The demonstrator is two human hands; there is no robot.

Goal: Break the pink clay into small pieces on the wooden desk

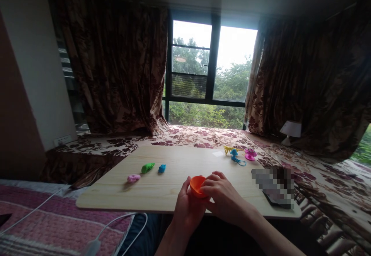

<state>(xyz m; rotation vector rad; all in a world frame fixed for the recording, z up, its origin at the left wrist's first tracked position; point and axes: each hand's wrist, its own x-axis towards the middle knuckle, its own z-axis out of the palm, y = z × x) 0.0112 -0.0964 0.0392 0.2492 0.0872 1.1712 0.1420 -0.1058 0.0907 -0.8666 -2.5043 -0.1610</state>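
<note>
A small orange bowl (197,185), its hollow tilted up toward me, is held over the near edge of the table. My left hand (188,205) cradles it from the left and below, thumb against its side. Fingers of my right hand (222,194) are bent over its right rim and partly cover it. Whether the fingertips press inside the bowl, I cannot tell. To the left on the tabletop lie a green lump (148,167), a small blue lump (162,168) and a pink lump (133,178).
At the table's (110,198) far right stand a blue mushroom-shaped piece (234,155), a yellow piece (230,149) and a magenta piece (250,154). A blurred-out flat item (275,188) lies near the right edge. A white cable (121,216) loops below the left front edge.
</note>
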